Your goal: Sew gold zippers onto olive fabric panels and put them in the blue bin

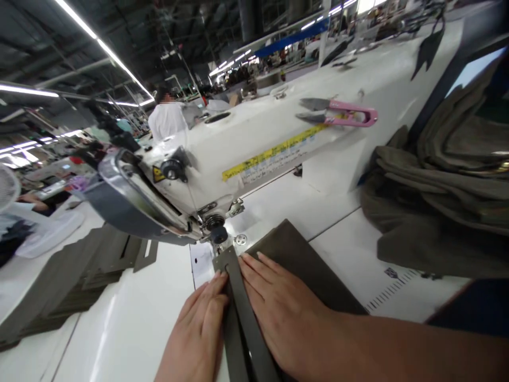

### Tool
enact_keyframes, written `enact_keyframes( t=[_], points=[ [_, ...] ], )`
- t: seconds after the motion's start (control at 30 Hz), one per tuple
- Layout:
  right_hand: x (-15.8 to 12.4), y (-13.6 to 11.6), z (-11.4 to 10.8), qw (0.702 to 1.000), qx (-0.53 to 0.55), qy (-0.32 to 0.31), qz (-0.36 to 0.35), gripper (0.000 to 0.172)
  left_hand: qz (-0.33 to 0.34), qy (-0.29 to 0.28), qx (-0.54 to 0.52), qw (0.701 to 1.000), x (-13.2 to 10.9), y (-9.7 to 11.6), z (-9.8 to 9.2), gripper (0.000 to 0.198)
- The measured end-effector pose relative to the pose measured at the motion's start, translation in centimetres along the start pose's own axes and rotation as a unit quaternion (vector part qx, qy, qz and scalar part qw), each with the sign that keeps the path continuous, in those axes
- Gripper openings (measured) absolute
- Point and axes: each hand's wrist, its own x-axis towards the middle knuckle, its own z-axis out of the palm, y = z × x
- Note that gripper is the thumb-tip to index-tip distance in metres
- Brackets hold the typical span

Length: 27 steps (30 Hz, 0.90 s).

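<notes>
Dark olive fabric lies under the needle area of a white sewing machine. A long, narrow strip of the same colour, with a small slot near its far end, runs from the presser foot toward me. Flat on the fabric, just right of the strip, my right hand has its fingers stretched forward. My left hand rests at the strip's left edge, fingers extended and fingertips touching it close to the foot. Its thumb lies bent beside the fingers. Neither hand is wrapped round anything.
Olive cut pieces are stacked at left. A heap of olive fabric sits at right. Pink thread snips lie against the machine arm. A white fan stands far left, and a person in white is behind the machine.
</notes>
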Motion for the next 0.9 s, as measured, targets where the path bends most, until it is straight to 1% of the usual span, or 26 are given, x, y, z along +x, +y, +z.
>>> enact_keyframes(
  t=[0.07, 0.1, 0.17, 0.27, 0.3, 0.37, 0.5, 0.57, 0.73, 0.9],
  points=[
    [-0.3, 0.1, -0.2, 0.999, -0.005, -0.032, -0.023, 0.046, 0.004, 0.010, 0.000, 1.000, -0.1, 0.3, 0.2, 0.029],
    [-0.5, 0.2, -0.2, 0.999, -0.008, -0.039, -0.032, 0.047, 0.005, 0.012, 0.000, 1.000, -0.2, 0.4, 0.4, 0.031],
    [-0.6, 0.2, -0.3, 0.999, -0.017, -0.028, -0.042, 0.049, -0.003, 0.030, -0.001, 1.000, -0.5, 0.7, 0.9, 0.032],
    [-0.7, 0.3, 0.0, 0.998, -0.035, -0.006, -0.052, 0.053, -0.043, 0.083, 0.001, 0.996, -0.6, 1.1, 1.6, 0.031],
    [-0.7, 0.3, 0.2, 0.998, -0.040, -0.004, -0.055, 0.053, -0.053, 0.093, 0.003, 0.994, -0.6, 1.2, 1.6, 0.032],
    [-0.6, 0.4, 0.4, 0.997, -0.047, -0.006, -0.060, 0.054, -0.056, 0.084, 0.008, 0.995, -0.3, 1.2, 1.5, 0.033],
    [-0.1, 0.6, 0.4, 0.996, -0.053, -0.018, -0.064, 0.053, -0.031, 0.046, 0.017, 0.998, 0.2, 0.7, 0.9, 0.032],
    [0.2, 0.7, 0.4, 0.996, -0.054, -0.023, -0.063, 0.052, -0.029, 0.040, 0.019, 0.999, 0.5, 0.4, 0.8, 0.031],
    [1.3, 1.4, 0.6, 0.996, -0.064, -0.037, -0.059, 0.052, -0.043, 0.034, 0.015, 0.998, 1.3, -0.5, 1.2, 0.031],
    [2.4, 2.0, 0.9, 0.995, -0.062, -0.046, -0.058, 0.051, -0.039, 0.038, 0.013, 0.998, 1.7, -1.5, 1.9, 0.032]
  ],
)
